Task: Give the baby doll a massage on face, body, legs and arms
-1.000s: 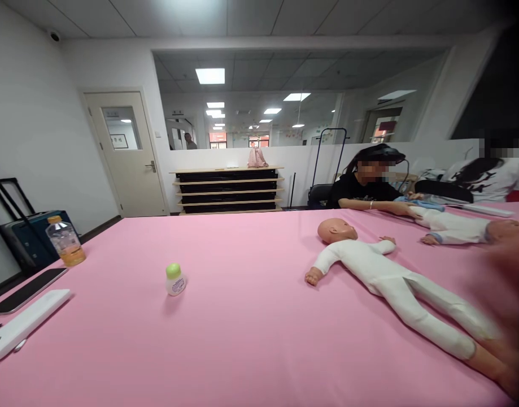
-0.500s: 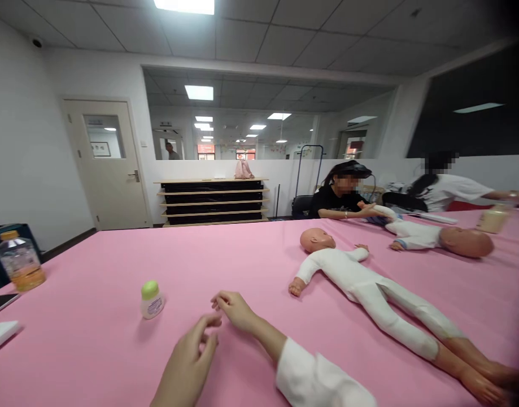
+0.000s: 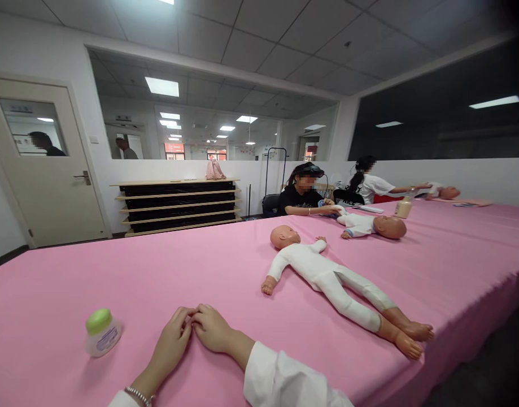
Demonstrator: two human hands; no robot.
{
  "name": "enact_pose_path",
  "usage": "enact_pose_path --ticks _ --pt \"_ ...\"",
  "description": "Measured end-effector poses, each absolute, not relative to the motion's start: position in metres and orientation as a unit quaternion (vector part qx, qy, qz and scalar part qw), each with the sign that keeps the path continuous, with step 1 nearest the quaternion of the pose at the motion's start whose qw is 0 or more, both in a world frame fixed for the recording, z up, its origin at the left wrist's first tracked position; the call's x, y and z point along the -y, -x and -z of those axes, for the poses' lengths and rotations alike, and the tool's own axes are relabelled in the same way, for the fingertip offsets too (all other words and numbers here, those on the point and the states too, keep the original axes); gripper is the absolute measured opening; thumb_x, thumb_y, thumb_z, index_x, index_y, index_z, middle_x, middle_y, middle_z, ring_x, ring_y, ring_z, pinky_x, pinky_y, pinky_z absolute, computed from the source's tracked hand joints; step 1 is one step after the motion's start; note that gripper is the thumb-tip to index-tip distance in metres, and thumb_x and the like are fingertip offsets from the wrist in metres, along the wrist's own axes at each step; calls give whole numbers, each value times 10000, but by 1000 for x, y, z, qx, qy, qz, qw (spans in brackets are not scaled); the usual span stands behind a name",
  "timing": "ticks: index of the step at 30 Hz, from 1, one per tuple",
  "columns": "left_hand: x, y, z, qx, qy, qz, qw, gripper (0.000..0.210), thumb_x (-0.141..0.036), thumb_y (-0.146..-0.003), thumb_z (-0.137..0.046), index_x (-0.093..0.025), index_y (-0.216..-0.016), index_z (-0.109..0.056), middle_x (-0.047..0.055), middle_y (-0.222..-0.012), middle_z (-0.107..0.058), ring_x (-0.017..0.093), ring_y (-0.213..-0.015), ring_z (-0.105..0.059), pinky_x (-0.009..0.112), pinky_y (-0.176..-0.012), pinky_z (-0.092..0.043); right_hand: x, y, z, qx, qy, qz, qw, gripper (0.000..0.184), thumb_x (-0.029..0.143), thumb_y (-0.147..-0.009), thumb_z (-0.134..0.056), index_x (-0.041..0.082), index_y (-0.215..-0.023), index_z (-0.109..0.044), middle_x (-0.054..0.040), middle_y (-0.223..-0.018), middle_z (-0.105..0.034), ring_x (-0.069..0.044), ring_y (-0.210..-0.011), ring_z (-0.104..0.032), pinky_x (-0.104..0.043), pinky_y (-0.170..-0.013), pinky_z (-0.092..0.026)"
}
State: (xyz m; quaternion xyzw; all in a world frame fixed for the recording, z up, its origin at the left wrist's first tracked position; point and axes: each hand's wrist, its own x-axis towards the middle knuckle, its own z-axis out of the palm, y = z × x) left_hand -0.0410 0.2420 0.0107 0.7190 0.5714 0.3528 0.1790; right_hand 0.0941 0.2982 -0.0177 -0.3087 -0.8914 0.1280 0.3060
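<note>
Your left hand (image 3: 173,334) and right hand (image 3: 211,328) rest near on the pink-covered bench (image 3: 157,271), loosely bent and meeting at the tips. The green-capped jar (image 3: 103,333) stands to your left; the white-clothed doll (image 3: 312,264) stretches out to your right. Farther off, a person in black (image 3: 298,201) reaches to another doll (image 3: 361,224).

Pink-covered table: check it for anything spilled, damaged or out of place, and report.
No spill or damage stands out on the pink-covered table. The jar stands with its green lid on. One mild oddity: the nearest doll lies slantwise, its bare feet close to the table's edge, though it seems fully supported.
</note>
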Motion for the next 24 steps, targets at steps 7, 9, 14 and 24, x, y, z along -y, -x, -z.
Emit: enact_pose_path --ticks 7,9,14,24 --pt "-241 42 -16 -579 -713 -352 180 354 -310 -826 -310 -179 -1052 -550 38 -1049 -540 116 -941 -517 266 -866 -427 -294 -98 13 900 290 -123 303 244 183 -834 -389 163 -949 -603 -49 -935 -532 -109 -887 -453 -244 -836 -378" --pt "-241 42 -17 -577 -715 -352 177 356 -298 -824 -305 -172 -1043 -556 43 -1031 -544 117 -933 -517 270 -862 -427 -294 -98 14 899 295 -116 302 247 190 -839 -381 155 -947 -600 -55 -934 -529 -113 -880 -452 -250 -822 -378" --pt "-242 41 -16 -572 -716 -360 171 352 -299 -821 -302 -165 -1025 -556 52 -1030 -532 119 -938 -507 273 -864 -423 -287 -92 13 901 310 -114 282 282 192 -846 -360 179 -1023 -579 -63 -979 -537 -132 -921 -469 -289 -842 -385" --pt "-222 12 -18 -603 -660 -379 241 348 -213 -756 -353 -127 -1038 -537 67 -1081 -516 111 -912 -501 269 -892 -402 -308 -338 -76 739 553 -2 385 377 355 -825 -431 136 -1097 -572 -168 -1161 -510 -165 -1024 -519 -310 -879 -387"
